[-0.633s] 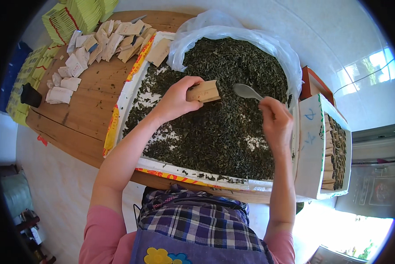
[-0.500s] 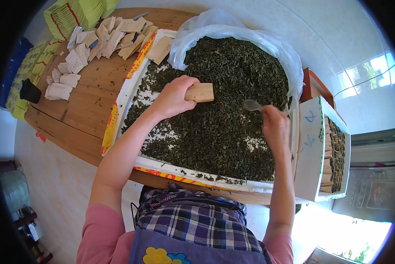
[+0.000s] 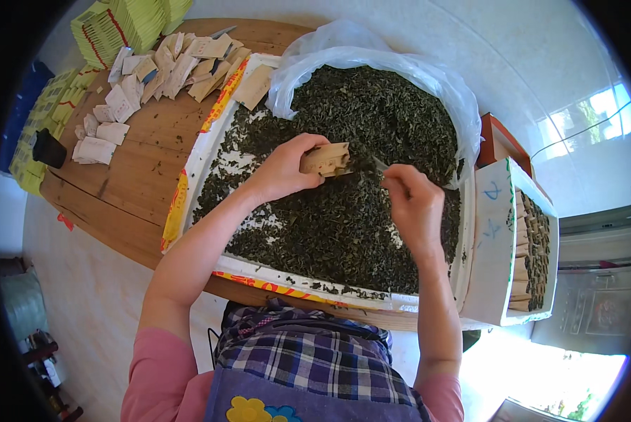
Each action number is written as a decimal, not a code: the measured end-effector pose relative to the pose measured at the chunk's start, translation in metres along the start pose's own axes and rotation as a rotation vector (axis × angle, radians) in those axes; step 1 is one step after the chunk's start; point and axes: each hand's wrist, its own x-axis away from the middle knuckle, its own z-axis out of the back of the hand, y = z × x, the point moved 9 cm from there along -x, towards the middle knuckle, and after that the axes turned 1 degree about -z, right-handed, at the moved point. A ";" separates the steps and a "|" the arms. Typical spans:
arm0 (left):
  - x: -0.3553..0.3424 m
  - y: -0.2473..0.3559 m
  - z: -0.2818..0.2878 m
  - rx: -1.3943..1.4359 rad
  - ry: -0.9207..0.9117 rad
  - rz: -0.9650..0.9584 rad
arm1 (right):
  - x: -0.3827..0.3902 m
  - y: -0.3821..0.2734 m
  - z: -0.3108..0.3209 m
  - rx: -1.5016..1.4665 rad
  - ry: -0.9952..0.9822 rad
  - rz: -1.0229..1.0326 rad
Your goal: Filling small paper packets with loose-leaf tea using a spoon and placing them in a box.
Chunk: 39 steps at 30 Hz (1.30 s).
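Observation:
My left hand (image 3: 280, 170) grips a small kraft-paper packet (image 3: 318, 160), its creased open end turned right, over dark dried leaves (image 3: 329, 246) spread in a shallow white tray (image 3: 179, 214). My right hand (image 3: 415, 211) pinches the handle of a pale spoon (image 3: 380, 165) just right of the packet's mouth; the spoon's bowl is mostly hidden in or against the dark leaves. A crumpled translucent plastic bag (image 3: 393, 58) rings the heap at the back of the tray. A loose flat packet (image 3: 255, 86) lies at the tray's back left corner.
A wooden table (image 3: 118, 204) bears scattered paper packets (image 3: 175, 67), a black cup (image 3: 48, 148) and yellow card stacks (image 3: 122, 32) at left. At right are a white foam box (image 3: 492, 239) holding rows of upright packets and a red box (image 3: 494, 137) behind it.
My right hand and spoon have moved left, down to beside the packet's mouth. My left hand has shifted slightly downward, and the packet's open end now shows more.

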 end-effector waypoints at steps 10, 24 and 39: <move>0.005 -0.005 -0.001 0.222 -0.021 0.009 | 0.009 -0.080 0.001 0.332 -0.043 0.491; 0.000 -0.016 -0.007 0.320 -0.009 0.022 | 0.020 -0.054 0.028 0.193 0.215 0.436; 0.008 -0.019 -0.007 0.245 -0.004 -0.032 | 0.077 0.087 0.050 0.046 0.173 -0.154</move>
